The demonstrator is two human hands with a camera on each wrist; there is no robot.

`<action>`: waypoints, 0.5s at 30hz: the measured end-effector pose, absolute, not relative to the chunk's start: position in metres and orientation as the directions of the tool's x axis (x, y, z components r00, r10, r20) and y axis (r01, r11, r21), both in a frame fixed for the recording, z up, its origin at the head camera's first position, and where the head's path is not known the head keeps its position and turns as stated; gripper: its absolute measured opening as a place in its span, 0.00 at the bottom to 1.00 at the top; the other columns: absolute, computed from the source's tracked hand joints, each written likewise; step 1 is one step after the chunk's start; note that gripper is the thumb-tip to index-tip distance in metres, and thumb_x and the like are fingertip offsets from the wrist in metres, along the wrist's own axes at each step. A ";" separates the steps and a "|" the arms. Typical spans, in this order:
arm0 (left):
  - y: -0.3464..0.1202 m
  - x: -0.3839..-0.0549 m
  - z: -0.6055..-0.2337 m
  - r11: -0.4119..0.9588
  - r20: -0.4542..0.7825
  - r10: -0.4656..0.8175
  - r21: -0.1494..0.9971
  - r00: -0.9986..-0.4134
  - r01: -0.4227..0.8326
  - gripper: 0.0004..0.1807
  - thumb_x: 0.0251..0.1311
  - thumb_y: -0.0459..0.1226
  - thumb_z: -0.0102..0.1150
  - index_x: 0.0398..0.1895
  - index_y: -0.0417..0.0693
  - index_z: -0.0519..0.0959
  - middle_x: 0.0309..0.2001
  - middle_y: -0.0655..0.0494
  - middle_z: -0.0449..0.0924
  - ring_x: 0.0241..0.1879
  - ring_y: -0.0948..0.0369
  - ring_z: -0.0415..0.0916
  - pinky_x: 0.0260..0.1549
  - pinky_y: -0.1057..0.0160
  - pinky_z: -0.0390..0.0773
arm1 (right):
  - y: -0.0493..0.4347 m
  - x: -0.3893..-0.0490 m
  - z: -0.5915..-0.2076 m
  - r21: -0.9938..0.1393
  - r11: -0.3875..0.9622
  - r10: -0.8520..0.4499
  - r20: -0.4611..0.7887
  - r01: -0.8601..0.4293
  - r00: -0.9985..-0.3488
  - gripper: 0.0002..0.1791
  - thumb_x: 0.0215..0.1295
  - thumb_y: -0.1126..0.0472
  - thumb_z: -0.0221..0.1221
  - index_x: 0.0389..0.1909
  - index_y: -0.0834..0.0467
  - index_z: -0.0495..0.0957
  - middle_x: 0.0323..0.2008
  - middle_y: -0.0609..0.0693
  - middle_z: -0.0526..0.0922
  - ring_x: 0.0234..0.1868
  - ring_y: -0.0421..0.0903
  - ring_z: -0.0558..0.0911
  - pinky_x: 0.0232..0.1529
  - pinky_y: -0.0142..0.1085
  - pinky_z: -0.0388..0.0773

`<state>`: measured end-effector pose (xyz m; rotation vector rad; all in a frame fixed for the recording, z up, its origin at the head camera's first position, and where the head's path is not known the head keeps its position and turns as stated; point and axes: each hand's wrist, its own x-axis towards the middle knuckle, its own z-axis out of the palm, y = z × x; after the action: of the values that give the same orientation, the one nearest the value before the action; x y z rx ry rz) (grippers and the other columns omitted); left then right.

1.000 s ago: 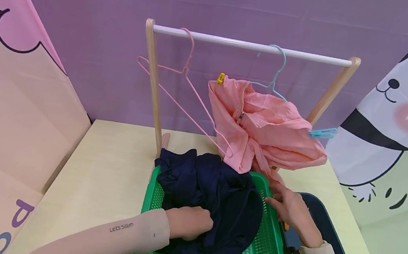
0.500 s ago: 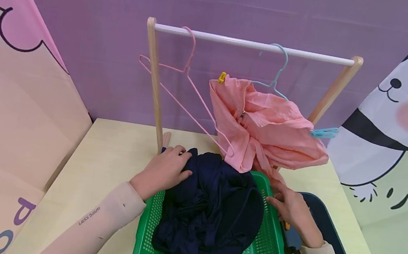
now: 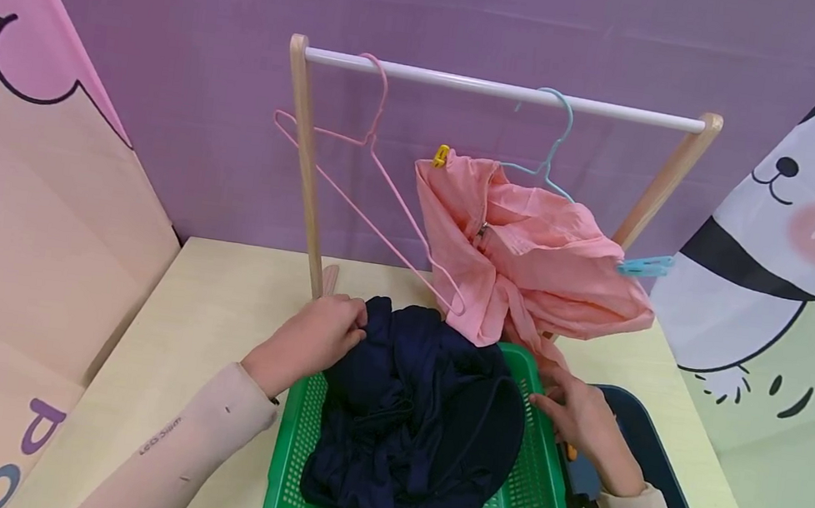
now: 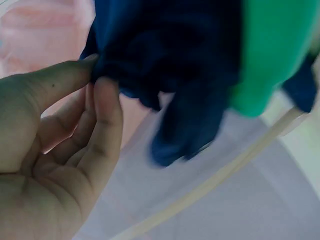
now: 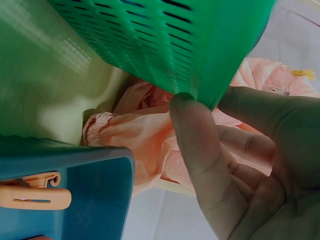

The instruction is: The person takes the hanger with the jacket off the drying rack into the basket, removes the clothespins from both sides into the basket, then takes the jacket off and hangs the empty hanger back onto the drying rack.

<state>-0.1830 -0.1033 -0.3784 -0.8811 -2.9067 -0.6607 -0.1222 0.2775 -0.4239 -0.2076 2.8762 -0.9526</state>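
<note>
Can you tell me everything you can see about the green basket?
The green basket looks like shiny plastic. It has a smooth rim, rounded corners and walls full of little holes. It sits open side up on the pale table, in front of the clothes rack. A bunched dark blue cloth fills most of it and covers much of its far edge. The right hand pinches the rim on the right, beside a dark blue box.

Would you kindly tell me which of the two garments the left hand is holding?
The navy garment, bunched mostly in the green basket and pinched by the left hand; the pink garment hangs on the light blue hanger.
</note>
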 end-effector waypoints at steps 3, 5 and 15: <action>-0.110 -0.170 -0.359 0.729 0.133 0.534 0.428 -0.835 0.534 0.03 0.63 0.31 0.66 0.36 0.41 0.81 0.30 0.56 0.78 0.28 0.62 0.75 0.32 0.61 0.81 | 0.277 -0.122 -0.424 -0.596 0.797 -0.162 -0.058 -0.097 -0.985 0.23 0.69 0.63 0.63 0.62 0.64 0.73 0.29 0.49 0.84 0.13 0.43 0.76 0.17 0.37 0.77; -0.114 -0.158 -0.346 0.712 0.134 0.550 0.440 -0.824 0.547 0.02 0.63 0.31 0.66 0.35 0.43 0.81 0.28 0.59 0.76 0.27 0.63 0.73 0.30 0.63 0.79 | 0.277 -0.122 -0.424 -0.593 0.799 -0.160 -0.059 -0.095 -0.985 0.23 0.69 0.63 0.63 0.62 0.64 0.73 0.29 0.48 0.84 0.13 0.43 0.76 0.17 0.36 0.77; -0.111 -0.108 -0.337 0.588 0.028 0.753 0.419 -0.657 0.692 0.06 0.61 0.30 0.67 0.32 0.48 0.79 0.29 0.61 0.72 0.27 0.65 0.71 0.27 0.68 0.76 | 0.277 -0.121 -0.422 -0.593 0.801 -0.150 -0.061 -0.085 -0.987 0.23 0.69 0.62 0.63 0.62 0.64 0.73 0.32 0.50 0.85 0.13 0.43 0.76 0.18 0.37 0.77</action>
<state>-0.1084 -0.1109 -0.3366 -1.3448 -2.9328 -0.6647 -0.1214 0.2774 -0.4216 -0.1892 2.8810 -0.9405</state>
